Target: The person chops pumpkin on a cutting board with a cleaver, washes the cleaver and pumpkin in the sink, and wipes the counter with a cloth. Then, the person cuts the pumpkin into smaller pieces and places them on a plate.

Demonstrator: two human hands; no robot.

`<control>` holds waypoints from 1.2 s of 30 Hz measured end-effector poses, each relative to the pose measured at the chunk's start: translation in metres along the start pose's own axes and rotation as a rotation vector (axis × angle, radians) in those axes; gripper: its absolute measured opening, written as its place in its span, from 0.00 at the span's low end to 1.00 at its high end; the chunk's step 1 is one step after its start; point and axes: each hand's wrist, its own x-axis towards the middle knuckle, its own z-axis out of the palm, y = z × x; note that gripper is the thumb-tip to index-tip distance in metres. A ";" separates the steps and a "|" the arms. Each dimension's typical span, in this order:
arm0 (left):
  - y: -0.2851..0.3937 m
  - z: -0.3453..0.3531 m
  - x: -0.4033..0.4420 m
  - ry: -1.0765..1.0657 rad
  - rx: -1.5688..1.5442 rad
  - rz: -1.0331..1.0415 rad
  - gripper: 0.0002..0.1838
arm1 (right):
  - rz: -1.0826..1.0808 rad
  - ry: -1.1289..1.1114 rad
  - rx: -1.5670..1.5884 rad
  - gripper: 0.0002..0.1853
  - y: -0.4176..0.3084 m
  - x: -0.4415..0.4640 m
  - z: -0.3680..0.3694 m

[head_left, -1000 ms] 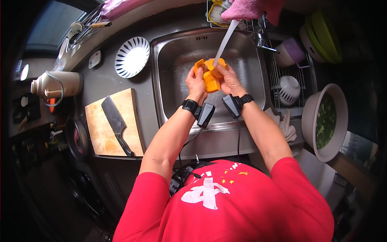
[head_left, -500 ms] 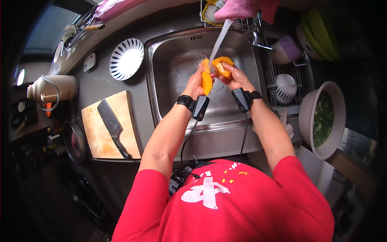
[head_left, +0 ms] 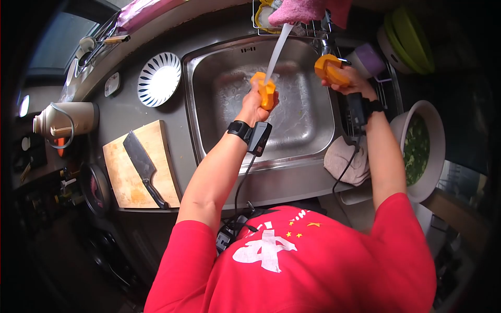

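Gripping orange pieces, left hand sits beneath water; right hand clasps more pieces.

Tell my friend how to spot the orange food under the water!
Find the big steel sink, then the stream of water falling into it. The person's left hand holds the orange food right in that stream. It alone meets the water; the right hand holds the other orange pieces away from the stream.
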 end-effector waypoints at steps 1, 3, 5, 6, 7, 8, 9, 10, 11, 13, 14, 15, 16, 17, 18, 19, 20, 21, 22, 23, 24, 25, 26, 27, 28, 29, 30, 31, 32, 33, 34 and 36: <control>0.003 0.004 -0.003 0.103 0.194 0.038 0.19 | 0.084 -0.106 -0.056 0.19 -0.010 0.001 -0.008; 0.010 0.005 -0.011 0.079 0.267 0.074 0.20 | 0.132 -0.134 -0.090 0.20 -0.017 -0.005 -0.010; 0.019 -0.004 -0.014 0.059 0.340 0.107 0.20 | 0.154 -0.259 -0.003 0.20 -0.025 -0.003 -0.035; 0.028 -0.008 -0.014 0.005 0.317 0.018 0.21 | 0.171 -0.384 0.079 0.20 -0.030 -0.004 -0.036; 0.035 -0.013 -0.015 -0.046 0.294 -0.072 0.21 | -0.195 -0.194 -0.269 0.22 -0.020 -0.015 -0.037; 0.040 -0.018 -0.015 -0.099 0.270 -0.163 0.22 | -0.194 -0.194 -0.266 0.22 -0.025 -0.015 -0.038; 0.040 -0.020 -0.017 -0.093 0.317 -0.097 0.22 | 0.002 -0.263 -0.119 0.23 -0.037 -0.012 -0.043; 0.038 -0.016 -0.024 -0.094 0.318 -0.099 0.22 | 0.198 -0.328 0.029 0.24 -0.047 -0.006 -0.052; 0.036 -0.007 -0.036 -0.027 0.735 0.074 0.22 | 0.250 -0.339 -0.049 0.24 -0.044 0.010 -0.070; 0.039 -0.014 -0.031 0.004 1.631 0.544 0.23 | 0.247 -0.265 -0.199 0.23 -0.039 0.006 -0.051; 0.038 -0.028 -0.021 0.007 1.627 0.545 0.23 | 0.243 -0.196 -0.350 0.23 -0.034 0.005 -0.036; 0.037 -0.013 -0.042 0.073 1.449 0.354 0.23 | 0.223 -0.134 -0.226 0.22 -0.019 0.003 -0.020; 0.036 -0.005 -0.055 0.135 1.265 0.166 0.23 | 0.191 -0.154 -0.245 0.22 0.000 0.011 -0.015; 0.036 -0.025 -0.037 0.180 1.463 0.324 0.24 | 0.184 -0.217 -0.202 0.23 0.015 0.016 -0.008; 0.034 -0.027 -0.039 0.184 1.461 0.322 0.24 | 0.178 -0.282 -0.161 0.24 0.028 0.020 0.000; 0.031 -0.026 -0.043 0.221 1.550 0.380 0.24 | 0.139 -0.177 -0.212 0.23 0.045 0.023 0.013; 0.031 -0.023 -0.048 0.266 1.636 0.446 0.24 | 0.097 -0.080 -0.265 0.23 0.060 0.024 0.032; 0.029 -0.021 -0.054 0.282 1.852 0.537 0.24 | 0.084 0.013 -0.377 0.22 0.064 0.018 0.061; 0.044 -0.025 -0.060 0.305 1.787 0.496 0.24 | 0.064 -0.078 -0.309 0.20 0.063 0.033 0.075; 0.028 -0.021 -0.059 0.288 1.823 0.464 0.24 | 0.079 -0.060 -0.286 0.19 0.074 0.033 0.088; 0.029 -0.023 -0.059 0.324 1.769 0.466 0.24 | 0.093 -0.050 -0.266 0.19 0.086 0.027 0.106; 0.030 -0.029 -0.055 0.358 1.608 0.431 0.23 | 0.073 0.003 -0.292 0.19 0.090 0.027 0.126; 0.033 -0.038 -0.049 0.288 1.416 0.411 0.22 | 0.050 0.062 -0.317 0.19 0.092 0.028 0.142; 0.038 -0.043 -0.047 0.317 1.346 0.435 0.21 | 0.046 0.052 -0.288 0.19 0.095 0.036 0.150; 0.044 -0.042 -0.054 0.337 1.277 0.456 0.20 | 0.028 0.065 -0.232 0.18 0.093 0.037 0.167; 0.053 -0.044 -0.061 0.348 1.266 0.485 0.20 | 0.000 0.062 -0.205 0.17 0.093 0.042 0.181; 0.062 -0.039 -0.074 0.355 1.103 0.505 0.21 | -0.023 0.064 -0.174 0.17 0.092 0.046 0.195; 0.071 -0.036 -0.085 0.353 0.941 0.521 0.21 | -0.040 0.031 -0.148 0.16 0.090 0.052 0.209; 0.086 -0.050 -0.074 0.351 0.927 0.595 0.20 | -0.060 -0.002 -0.123 0.16 0.087 0.058 0.222; 0.100 -0.047 -0.083 0.361 0.861 0.629 0.19 | -0.082 -0.083 -0.141 0.16 0.089 0.074 0.229; 0.113 -0.046 -0.091 0.370 0.795 0.659 0.19 | -0.100 -0.080 -0.172 0.16 0.086 0.082 0.247; 0.143 -0.047 -0.103 0.434 0.780 0.783 0.18 | -0.167 -0.118 -0.142 0.16 0.081 0.099 0.287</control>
